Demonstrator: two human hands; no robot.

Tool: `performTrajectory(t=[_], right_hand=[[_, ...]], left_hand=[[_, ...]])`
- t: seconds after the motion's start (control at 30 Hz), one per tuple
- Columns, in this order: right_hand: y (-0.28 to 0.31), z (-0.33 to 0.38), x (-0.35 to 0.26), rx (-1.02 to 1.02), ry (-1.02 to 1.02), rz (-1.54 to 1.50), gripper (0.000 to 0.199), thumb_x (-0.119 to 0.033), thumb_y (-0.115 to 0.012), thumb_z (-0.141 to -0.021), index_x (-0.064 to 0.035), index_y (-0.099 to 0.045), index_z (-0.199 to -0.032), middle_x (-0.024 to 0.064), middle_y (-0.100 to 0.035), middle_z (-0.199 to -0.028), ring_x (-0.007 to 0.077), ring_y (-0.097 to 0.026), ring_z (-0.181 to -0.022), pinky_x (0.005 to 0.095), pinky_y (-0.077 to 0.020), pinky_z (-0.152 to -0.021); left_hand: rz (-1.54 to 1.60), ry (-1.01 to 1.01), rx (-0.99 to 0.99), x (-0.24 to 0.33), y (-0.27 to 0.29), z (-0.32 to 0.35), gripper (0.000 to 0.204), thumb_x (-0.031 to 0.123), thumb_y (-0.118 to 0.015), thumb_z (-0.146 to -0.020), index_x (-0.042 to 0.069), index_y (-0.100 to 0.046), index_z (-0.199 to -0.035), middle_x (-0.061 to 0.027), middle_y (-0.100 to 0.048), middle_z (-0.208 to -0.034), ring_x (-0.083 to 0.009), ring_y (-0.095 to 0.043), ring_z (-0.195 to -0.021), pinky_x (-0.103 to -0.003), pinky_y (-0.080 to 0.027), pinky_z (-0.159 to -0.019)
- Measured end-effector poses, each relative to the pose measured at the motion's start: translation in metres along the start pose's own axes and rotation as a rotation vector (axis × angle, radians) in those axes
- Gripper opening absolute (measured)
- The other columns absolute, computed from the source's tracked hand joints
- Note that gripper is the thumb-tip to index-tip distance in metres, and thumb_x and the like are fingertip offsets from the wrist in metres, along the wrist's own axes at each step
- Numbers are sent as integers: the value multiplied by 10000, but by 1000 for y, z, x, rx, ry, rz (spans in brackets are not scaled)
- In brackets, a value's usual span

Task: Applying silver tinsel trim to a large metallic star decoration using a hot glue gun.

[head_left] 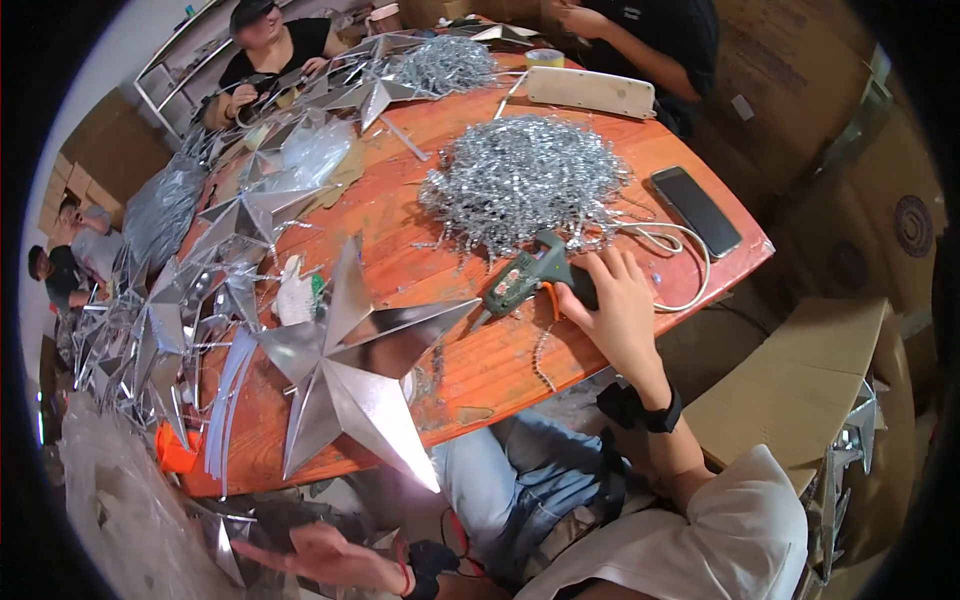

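My right hand (618,305) is wrapped over the handle of a dark green hot glue gun (517,284) with an orange trigger. The glue gun lies near the table's front edge, its nozzle pointing left toward a large silver five-pointed star (345,370). That star rests on the front of the table, its lowest point reaching past the edge. Below the table edge, my left hand (325,556) is stretched to the left with the index finger extended, and it holds nothing I can see. A smaller silver star (226,548) is close to its fingertips.
On the orange table (480,375) are a heap of silver tinsel (525,180), a phone (695,210), a white cable (690,290) and clear glue sticks (230,400). More silver stars (250,215) crowd the left side. Two people sit across; cardboard boxes (790,390) stand at right.
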State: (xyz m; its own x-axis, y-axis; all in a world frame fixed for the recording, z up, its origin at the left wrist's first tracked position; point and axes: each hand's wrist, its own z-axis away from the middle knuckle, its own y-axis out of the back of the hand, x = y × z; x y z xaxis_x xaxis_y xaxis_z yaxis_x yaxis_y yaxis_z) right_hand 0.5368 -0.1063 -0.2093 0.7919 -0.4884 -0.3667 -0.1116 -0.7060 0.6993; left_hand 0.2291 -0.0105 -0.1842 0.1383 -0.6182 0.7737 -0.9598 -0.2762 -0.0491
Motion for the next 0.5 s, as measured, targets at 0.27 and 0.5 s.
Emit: performTrajectory(t=[0.27, 0.5], right_hand=[[4, -2, -2, 7, -11, 9, 275, -261, -652, -721, -61, -562, -887, 112, -497, -838, 295, -483, -817, 389, -395, -696], [11, 1, -4, 4, 24, 23, 281, -247, -663, -718, -49, -563, -890, 103, -493, -834, 280, -475, -832, 380, -388, -692]], left_hand=[[135, 78, -129, 18, 10, -6, 647, 276, -431, -886, 35, -137, -1410, 32, -366, -464, -30, -287, -382, -165, -213, -398], [1290, 346, -502, -44, 52, 1, 548, 202, -346, -925, 87, -134, -1417, -76, -476, -795, -130, -395, -647, -279, -239, -720]])
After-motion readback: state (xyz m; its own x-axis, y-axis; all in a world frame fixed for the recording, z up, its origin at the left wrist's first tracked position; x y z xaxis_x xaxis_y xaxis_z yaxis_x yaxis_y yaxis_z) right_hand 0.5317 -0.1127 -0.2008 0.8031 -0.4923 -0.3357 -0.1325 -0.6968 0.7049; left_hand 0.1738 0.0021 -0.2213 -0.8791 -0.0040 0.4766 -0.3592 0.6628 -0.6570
